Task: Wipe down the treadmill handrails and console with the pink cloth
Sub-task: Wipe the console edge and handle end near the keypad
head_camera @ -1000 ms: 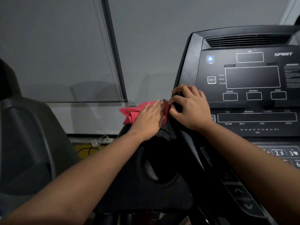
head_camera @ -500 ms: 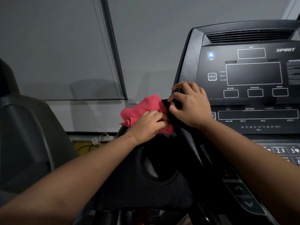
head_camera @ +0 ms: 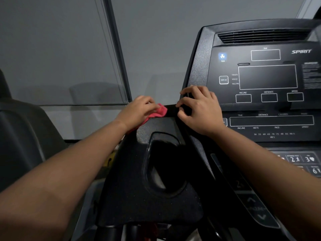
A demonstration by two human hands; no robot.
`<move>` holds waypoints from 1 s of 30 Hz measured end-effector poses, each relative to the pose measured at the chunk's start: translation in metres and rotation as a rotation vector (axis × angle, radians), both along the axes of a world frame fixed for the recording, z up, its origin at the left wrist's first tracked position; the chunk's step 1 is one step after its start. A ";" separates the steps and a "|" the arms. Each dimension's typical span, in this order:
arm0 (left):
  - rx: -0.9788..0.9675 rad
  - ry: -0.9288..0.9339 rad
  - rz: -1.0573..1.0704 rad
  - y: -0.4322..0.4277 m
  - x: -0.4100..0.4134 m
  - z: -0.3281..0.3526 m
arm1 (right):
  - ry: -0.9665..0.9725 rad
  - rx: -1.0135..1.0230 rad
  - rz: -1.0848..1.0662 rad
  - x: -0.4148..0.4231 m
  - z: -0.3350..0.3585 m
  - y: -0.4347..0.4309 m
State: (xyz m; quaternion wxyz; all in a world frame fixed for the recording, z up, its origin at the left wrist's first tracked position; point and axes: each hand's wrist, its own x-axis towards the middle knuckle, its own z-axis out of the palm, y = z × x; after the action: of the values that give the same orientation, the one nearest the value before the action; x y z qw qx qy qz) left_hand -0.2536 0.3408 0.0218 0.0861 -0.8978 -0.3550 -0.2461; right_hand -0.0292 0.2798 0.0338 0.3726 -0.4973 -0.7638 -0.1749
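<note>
Leftwards along the far edge of the black speckled plastic cup-holder wing (head_camera: 125, 188) is where my left hand (head_camera: 139, 111) has gone in the last half second. Back then it was tight against the side of the black treadmill console (head_camera: 267, 77) with a tall wad of fabric standing above the knuckles. Now the crumpled pink cloth (head_camera: 160, 111) is mostly tucked under the palm, and only a small fold pokes out on the console side, lying on the wing's far edge. The left fingers are curled down over the cloth and grip it firmly. My right hand (head_camera: 199, 110) has barely shifted: its fingers are bent and clasp the left edge of the black treadmill console just below the display panels, apparently as a brace, and it has no cloth in it. A bare strip of the wing's edge now shows between the two hands, so I read this as one wiping stroke drawn outward from the console's side. By my judgement the job is at an early stage, since the display face and the keypad at the lower right look untouched, and I cannot make out the handrails from the head camera
</note>
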 end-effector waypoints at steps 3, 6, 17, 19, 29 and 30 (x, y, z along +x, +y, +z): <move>0.036 -0.024 -0.056 -0.004 0.021 -0.015 | 0.011 0.001 -0.006 -0.001 0.000 0.000; 0.139 -0.082 -0.079 -0.014 0.039 -0.030 | 0.015 0.012 -0.005 -0.001 0.000 0.001; 0.230 0.155 -0.225 -0.031 0.032 -0.051 | 0.013 0.012 0.003 -0.001 0.001 -0.001; 0.218 0.140 -0.196 -0.036 0.038 -0.051 | 0.012 0.005 -0.003 -0.001 0.001 -0.001; 0.102 0.121 -0.147 -0.028 -0.001 -0.043 | -0.001 -0.007 0.002 0.001 0.001 -0.001; 0.094 0.099 -0.125 -0.026 -0.012 -0.044 | -0.001 -0.009 0.003 0.000 0.001 -0.001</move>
State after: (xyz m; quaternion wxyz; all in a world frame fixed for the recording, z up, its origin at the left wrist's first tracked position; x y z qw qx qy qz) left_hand -0.2652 0.3152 -0.0221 0.1302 -0.9241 -0.2818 -0.2227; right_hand -0.0287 0.2787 0.0347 0.3703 -0.4979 -0.7653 -0.1711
